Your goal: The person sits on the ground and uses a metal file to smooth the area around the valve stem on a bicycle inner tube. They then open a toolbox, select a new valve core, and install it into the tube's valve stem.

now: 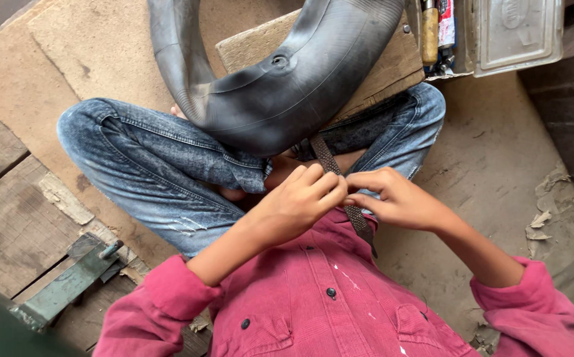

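Both hands meet over my lap, and I record them as follows. My left hand (300,201) is closed, fingertips pinched on the narrow brown woven strap (327,158); my right hand (393,196) is closed likewise, pinching the same strap just beside the left, thumbs nearly touching. The strap runs from under the black rubber inner tube (287,86), passes between my fingers and continues down over the red button-up shirt (327,297). The inner tube lies draped across my crossed legs in faded blue jeans (148,165), resting partly on a rough wooden block (393,66) behind it; its valve hole faces up. A grey metal box (512,33) stands open past my right knee, with a wooden-handled tool (429,33) upright inside. A green metal bracket (69,281) lies on the worn wooden floor (9,218) near my left elbow.
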